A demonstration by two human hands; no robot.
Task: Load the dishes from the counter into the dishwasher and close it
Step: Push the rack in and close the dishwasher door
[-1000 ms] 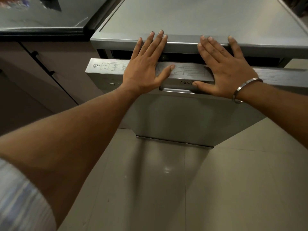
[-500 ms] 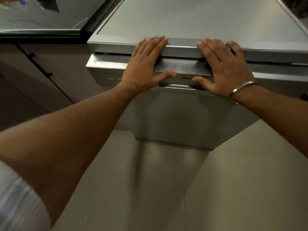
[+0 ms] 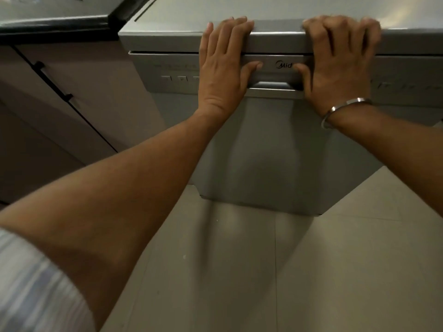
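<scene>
We see only "Mid" of the logo on the grey metal dishwasher [image 3: 263,144]; our right hand [image 3: 335,68] covers the rest. Its fingertips are motion-blurred. Our left hand [image 3: 223,68] hides some control buttons, and the panel's small print is unreadable.

dishwasher [image 3: 263,152] right of cabinet [image 3: 72,111], on floor [image 3: 263,271].

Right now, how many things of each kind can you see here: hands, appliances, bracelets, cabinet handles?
Hands: 2, the left hand and the right hand, both pressing on the dishwasher door
Appliances: 1, the grey dishwasher
Bracelets: 1, a metal bracelet on the right wrist
Cabinet handles: 1, a black handle
Total: 5
</scene>
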